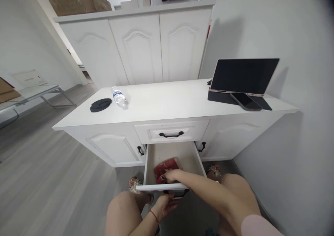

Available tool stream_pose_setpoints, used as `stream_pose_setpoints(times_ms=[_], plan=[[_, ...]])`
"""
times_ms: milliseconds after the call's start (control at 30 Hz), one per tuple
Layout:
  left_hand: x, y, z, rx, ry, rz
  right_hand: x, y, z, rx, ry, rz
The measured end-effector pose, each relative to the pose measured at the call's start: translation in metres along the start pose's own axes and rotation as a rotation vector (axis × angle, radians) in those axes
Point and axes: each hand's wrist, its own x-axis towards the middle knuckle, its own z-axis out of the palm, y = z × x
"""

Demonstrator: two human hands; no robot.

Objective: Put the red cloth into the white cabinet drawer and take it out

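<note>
A lower drawer (169, 186) of the white sideboard is pulled out between my knees. Inside lies a red, folded, cloth-like item (165, 165) with a faint pale pattern; whether it is a cloth or a pouch I cannot tell. My right hand (172, 175) reaches over the drawer front and grips the near edge of this red item, its fingers partly hidden. At the outside of the drawer front, my left hand (165, 204), with a red string on the wrist, holds the black drawer handle (180, 194) from below.
On the sideboard top (167, 100) are a water bottle (118, 96) lying on its side, a black flat object (100, 104), a tablet (244, 76) propped up and a phone (246, 101). A closed drawer with a black handle (171, 134) sits above the open one. A wall stands at right.
</note>
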Motion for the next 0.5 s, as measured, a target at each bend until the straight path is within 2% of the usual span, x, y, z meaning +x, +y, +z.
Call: stream_pose_setpoints(times_ms=[333,500], plan=[[0.006,-0.001,-0.002,0.000,0.039,-0.083,0.034,-0.021,0.008,-0.281,-0.045,-0.073],[0.019,-0.008,-0.003,-0.034,0.092,-0.158,0.064,-0.024,0.000,-0.414,-0.042,-0.133]])
